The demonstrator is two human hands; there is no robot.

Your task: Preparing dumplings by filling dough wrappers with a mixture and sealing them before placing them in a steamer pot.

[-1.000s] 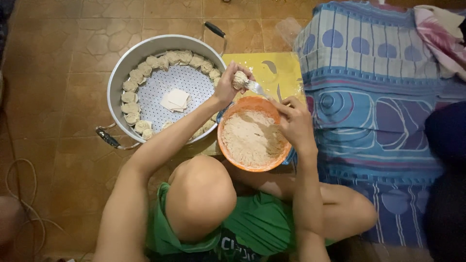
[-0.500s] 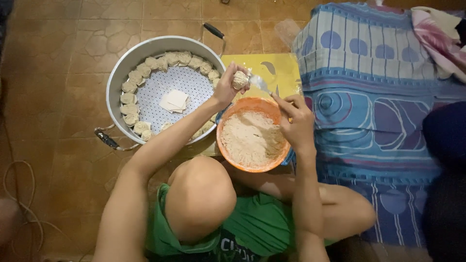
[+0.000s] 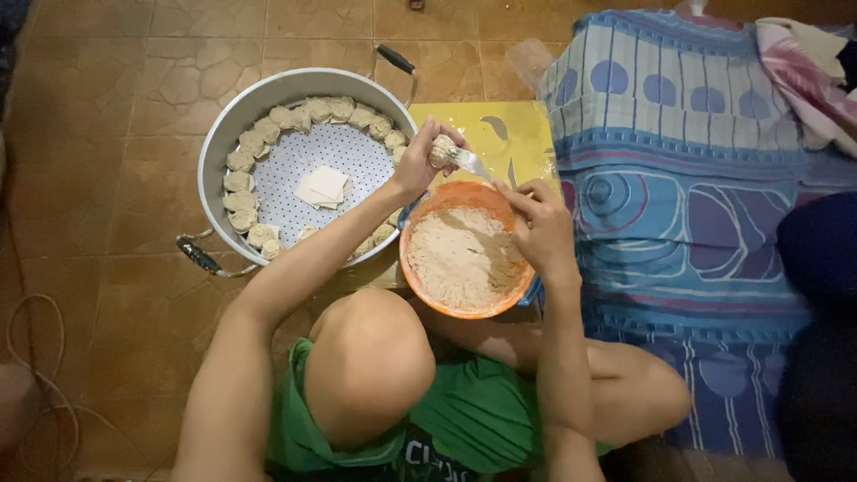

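Left hand [image 3: 418, 165] cups a dumpling [image 3: 443, 152]; right hand [image 3: 538, 223] grips a fork [image 3: 471, 163] touching it, bowl [image 3: 420, 268] below.

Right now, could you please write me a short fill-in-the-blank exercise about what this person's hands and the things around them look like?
1. The left hand holds a half-wrapped ____ above the pot's rim.
2. The right hand holds a metal ____ over the filling.
3. The filling sits in an ____ bowl.
4. Finished dumplings line the edge of the steamer pot in a ____.

Missing words: dumpling; fork; orange; ring
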